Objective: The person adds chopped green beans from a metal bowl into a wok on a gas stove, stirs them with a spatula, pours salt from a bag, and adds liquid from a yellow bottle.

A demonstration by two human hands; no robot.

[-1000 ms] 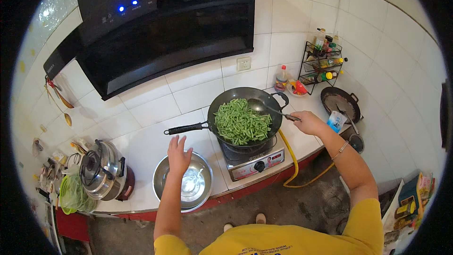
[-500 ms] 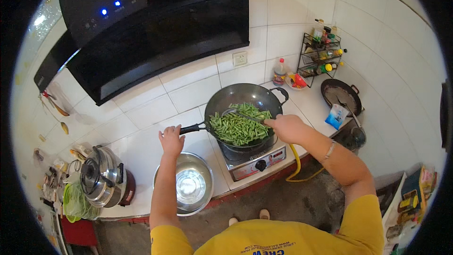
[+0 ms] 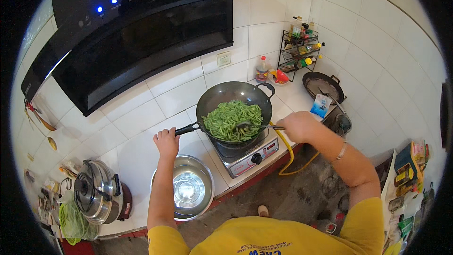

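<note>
A dark wok (image 3: 214, 95) sits on a gas stove (image 3: 257, 156), filled with cut green beans (image 3: 231, 115). My left hand (image 3: 167, 142) is closed round the wok's black handle (image 3: 187, 129) on the left. In my right hand (image 3: 298, 127), to the right of the wok, is the handle of a metal ladle (image 3: 269, 126). The ladle's round head rests among the beans at the near right side of the wok, partly covered by them.
A steel basin (image 3: 205, 179) stands near my left forearm, with a metal pot (image 3: 106, 191) farther left. Back right are a bottle (image 3: 262, 71), a spice rack (image 3: 297, 52) and another pan (image 3: 314, 82). A yellow hose (image 3: 285, 151) hangs beside the stove. A range hood (image 3: 151, 52) overhangs the counter's back.
The ladle's head has moved from the beans' far middle to their near right side. My right hand has drawn back to the right, while the left stays on the handle.
</note>
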